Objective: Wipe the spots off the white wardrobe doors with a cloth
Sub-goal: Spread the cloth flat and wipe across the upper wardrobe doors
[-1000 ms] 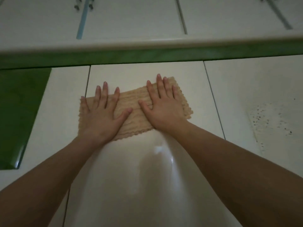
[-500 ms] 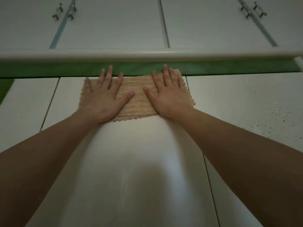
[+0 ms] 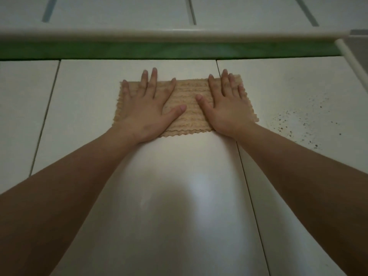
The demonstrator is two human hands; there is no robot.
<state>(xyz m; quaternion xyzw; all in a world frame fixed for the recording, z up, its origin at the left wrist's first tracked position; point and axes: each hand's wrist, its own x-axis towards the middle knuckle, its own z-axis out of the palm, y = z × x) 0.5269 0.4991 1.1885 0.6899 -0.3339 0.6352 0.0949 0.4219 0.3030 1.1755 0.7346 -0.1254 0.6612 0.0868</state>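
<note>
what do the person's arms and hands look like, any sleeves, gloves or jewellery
Both forearms are bare as far as the frame shows: no sleeves in view. The left hand and right hand wear no gloves, and no rings, watch or bracelets are visible. Fingernails look short and unpainted.

No readable text, labels, brands, numbers or signs anywhere in view.

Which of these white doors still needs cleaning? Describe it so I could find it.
Start at the green strip running across the top, then drop to the tan cloth under both hands. The door to its right is the one: it alone carries a scatter of small dark spots.
</note>
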